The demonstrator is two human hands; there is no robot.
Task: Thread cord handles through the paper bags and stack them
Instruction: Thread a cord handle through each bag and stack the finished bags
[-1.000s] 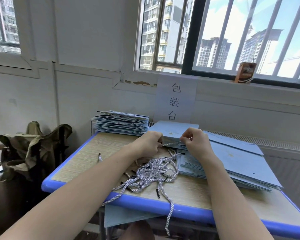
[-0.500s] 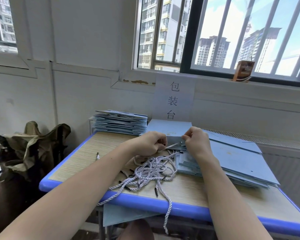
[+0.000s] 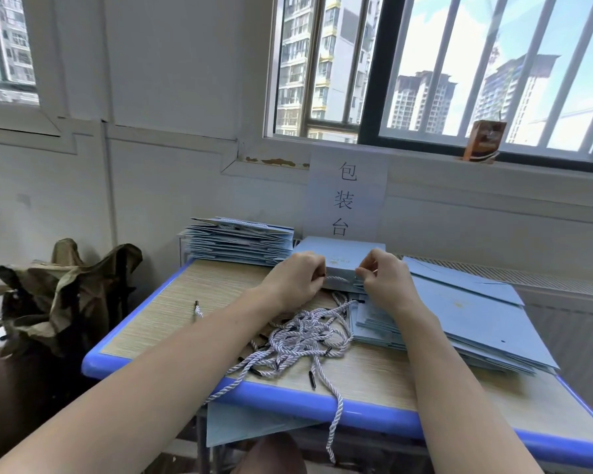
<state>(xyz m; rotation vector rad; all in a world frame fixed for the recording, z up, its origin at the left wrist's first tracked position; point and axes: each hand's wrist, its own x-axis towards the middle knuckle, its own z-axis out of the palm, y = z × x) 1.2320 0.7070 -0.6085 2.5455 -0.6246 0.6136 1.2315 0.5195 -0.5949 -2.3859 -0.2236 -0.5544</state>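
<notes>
At the far left of the frame, an olive cloth heap (image 3: 65,289) sits beside the table (image 3: 220,388). At the table's back left lies a stack of finished bags (image 3: 240,246). Centre frame, the left hand (image 3: 297,280) pinches one end of a white cord (image 3: 338,278) with curled fingers, against the lower edge of a pale blue paper bag (image 3: 339,254). The right hand (image 3: 382,280) pinches the cord's other end. Below them lies a tangle of loose cords (image 3: 305,336). To the right, flat unthreaded bags (image 3: 459,323) lie fanned out.
</notes>
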